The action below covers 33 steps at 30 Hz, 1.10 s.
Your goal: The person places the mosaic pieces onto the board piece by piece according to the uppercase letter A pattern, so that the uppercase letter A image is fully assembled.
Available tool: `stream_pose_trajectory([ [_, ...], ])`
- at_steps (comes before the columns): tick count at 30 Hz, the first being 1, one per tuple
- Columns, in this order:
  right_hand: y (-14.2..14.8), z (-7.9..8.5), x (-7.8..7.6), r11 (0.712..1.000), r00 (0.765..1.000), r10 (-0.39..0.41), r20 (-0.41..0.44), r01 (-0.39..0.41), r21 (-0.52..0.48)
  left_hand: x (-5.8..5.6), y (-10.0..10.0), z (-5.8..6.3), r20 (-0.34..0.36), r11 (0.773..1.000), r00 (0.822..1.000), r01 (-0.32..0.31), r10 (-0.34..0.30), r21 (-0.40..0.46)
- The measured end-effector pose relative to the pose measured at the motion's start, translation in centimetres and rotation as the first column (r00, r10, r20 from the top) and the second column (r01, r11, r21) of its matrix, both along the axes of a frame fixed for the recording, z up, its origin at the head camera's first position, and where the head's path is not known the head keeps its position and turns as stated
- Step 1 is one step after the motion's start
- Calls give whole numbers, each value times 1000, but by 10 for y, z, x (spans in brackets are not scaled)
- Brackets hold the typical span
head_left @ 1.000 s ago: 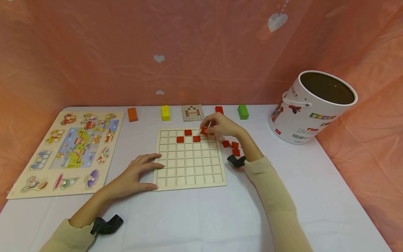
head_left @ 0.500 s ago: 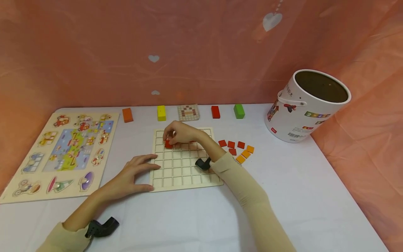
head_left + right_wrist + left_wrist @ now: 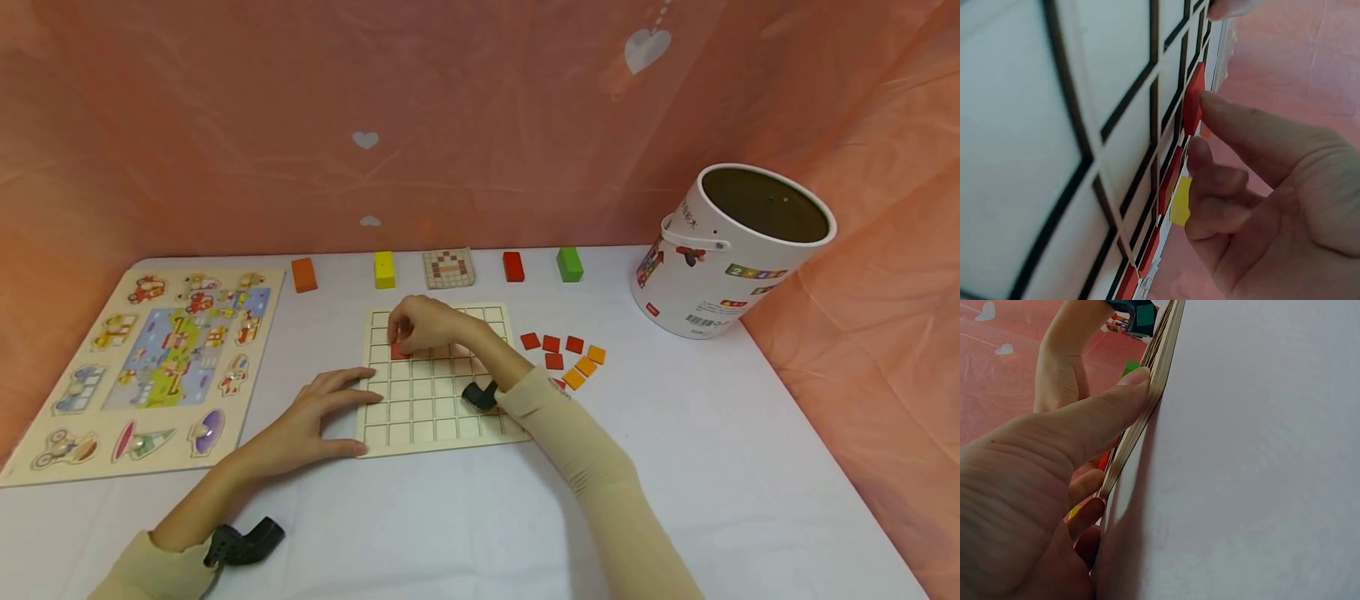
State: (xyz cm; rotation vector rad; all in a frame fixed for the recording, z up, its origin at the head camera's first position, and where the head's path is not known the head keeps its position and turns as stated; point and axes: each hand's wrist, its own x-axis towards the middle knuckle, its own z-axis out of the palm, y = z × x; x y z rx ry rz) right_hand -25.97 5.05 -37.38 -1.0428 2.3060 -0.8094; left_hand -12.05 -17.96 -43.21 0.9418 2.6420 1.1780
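A pale wooden grid board (image 3: 446, 412) lies on the white cloth. My right hand (image 3: 426, 323) is over its upper left part, thumb and index finger at a small red square tile (image 3: 401, 352) that sits in a cell near the left edge. The right wrist view has the thumb tip against this red tile (image 3: 1193, 103) and the index fingertip at its lower edge. Several more red tiles (image 3: 1170, 181) lie in cells beyond it, hidden from the head by the hand. My left hand (image 3: 303, 421) rests with spread fingers along the board's left edge, its thumb (image 3: 1122, 400) touching the board's side.
Loose red tiles (image 3: 551, 343) and orange tiles (image 3: 586, 366) lie right of the board. Behind it stand orange (image 3: 304, 274), yellow (image 3: 384, 270), red (image 3: 513, 267) and green (image 3: 570, 265) blocks and a pattern card (image 3: 448, 268). A picture puzzle (image 3: 247, 400) lies left, a white bucket (image 3: 682, 287) right.
My right hand has moved left from the board's upper right with a red tile, which has come down flat into a left-side cell. The left hand stays at the board's edge.
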Motion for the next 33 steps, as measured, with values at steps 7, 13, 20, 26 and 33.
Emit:
stream_pose_trajectory([
  [7,-2,3,4,998,999,7,-50,-4,70,-1,0,1,-3,1000,1000,-1,0,-9],
  [13,9,4,7,999,998,19,-53,-17,35,0,0,2,5,1000,1000,-2,2,-9],
  [20,73,9,-1,990,997,-71,22,73,-117,1,1,-1,15,1000,1000,-7,7,-10],
  [26,139,5,-4,975,981,-191,36,194,-106,2,2,0,35,1000,999,-15,16,-13],
  [33,176,1,5,971,969,-233,77,237,-45,1,2,0,25,1000,1000,-15,16,-18],
])
